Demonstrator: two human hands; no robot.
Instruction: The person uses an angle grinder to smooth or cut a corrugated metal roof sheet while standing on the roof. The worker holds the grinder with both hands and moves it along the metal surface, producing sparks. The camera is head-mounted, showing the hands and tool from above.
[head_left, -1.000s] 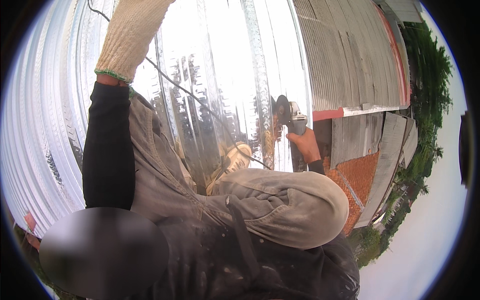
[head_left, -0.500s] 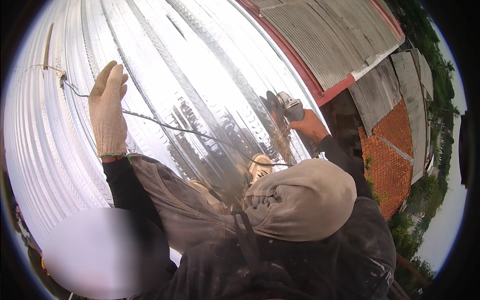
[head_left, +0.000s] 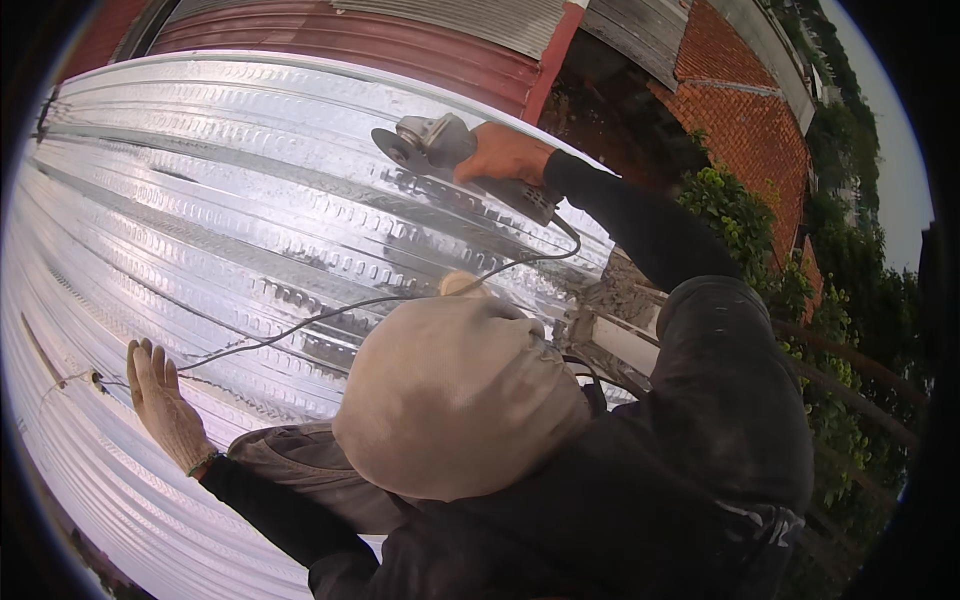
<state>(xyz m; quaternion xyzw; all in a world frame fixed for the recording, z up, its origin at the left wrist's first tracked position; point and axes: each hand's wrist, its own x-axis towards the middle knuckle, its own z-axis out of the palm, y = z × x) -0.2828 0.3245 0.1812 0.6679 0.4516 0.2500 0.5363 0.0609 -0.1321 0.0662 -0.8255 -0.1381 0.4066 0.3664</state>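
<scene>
Right hand (head_left: 510, 155) is wrapped round the grinder (head_left: 445, 142) at 12 o'clock; left hand (head_left: 168, 410) at 8, fingers slightly apart, looks empty. Cord (head_left: 300, 324) trails between them, so one sloppy swing could bring the disc (head_left: 388, 147) into it.

You've got bright daylight, pale glare streaking the metal sheeting (head_left: 230, 230), deep shade in the gap (head_left: 598, 108) past its upper-right edge. Fisheye bows it; your corners beyond it go black.

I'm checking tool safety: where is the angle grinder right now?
In the head view, the angle grinder is at upper centre, in the right hand, over the shiny metal sheeting, its disc toward picture left.
</scene>
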